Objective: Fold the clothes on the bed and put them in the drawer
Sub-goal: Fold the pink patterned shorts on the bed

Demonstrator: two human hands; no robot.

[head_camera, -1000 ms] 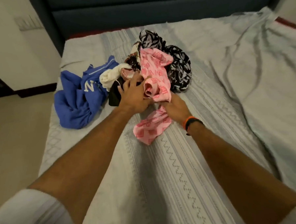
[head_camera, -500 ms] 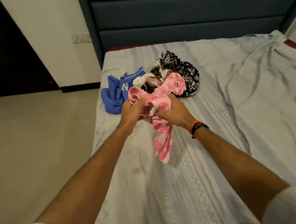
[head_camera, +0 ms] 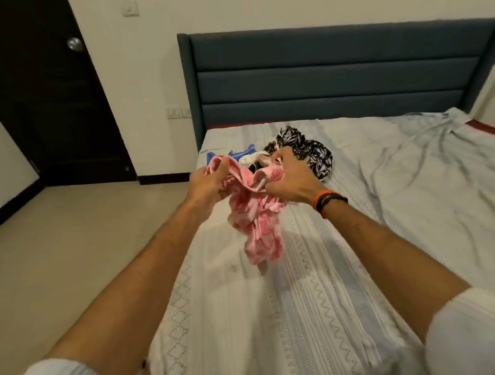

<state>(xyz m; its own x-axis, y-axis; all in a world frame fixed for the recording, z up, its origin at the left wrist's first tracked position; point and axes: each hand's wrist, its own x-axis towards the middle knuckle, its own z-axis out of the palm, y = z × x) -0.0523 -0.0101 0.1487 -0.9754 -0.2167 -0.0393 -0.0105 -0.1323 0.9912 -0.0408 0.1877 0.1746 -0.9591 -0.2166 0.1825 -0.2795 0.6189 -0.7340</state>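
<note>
We cannot make out what kind of garment the pink garment (head_camera: 256, 215) is: it is blurred and bunched, with only a printed pattern showing. The fingertips of both hands are buried in its folds. Behind it, the pile of clothes (head_camera: 282, 154) is largely hidden by our hands; the blue piece (head_camera: 239, 154) shows only as a thin strip, and a white piece (head_camera: 249, 158) and something dark beside it are too covered to identify. The black-and-white patterned piece (head_camera: 310, 152) is the plainest of the heap. No drawer shows in this view.

We count two hands, one lifted garment, and at least four pieces left in the pile. Our left hand (head_camera: 209, 183) grips the upper left edge of the pink garment with fingers curled round the cloth. Our right hand (head_camera: 290, 179) grips the upper right edge the same way, fingers curled and pinching the fabric. The garment hangs between the two hands, above the bed (head_camera: 303, 299) and in front of the pile, its lower part drooping toward the sheet; we cannot tell whether the tip touches.

The right wrist wears orange and black bands (head_camera: 327, 201). A grey-blue padded headboard (head_camera: 335, 76) stands at the far end of the bed. To the left a dark door (head_camera: 49, 91) with a round knob (head_camera: 74, 43) stands in the wall, and wall switches (head_camera: 179, 112) sit just beside the headboard. A rumpled sheet (head_camera: 426, 178) covers the bed's right half.
</note>
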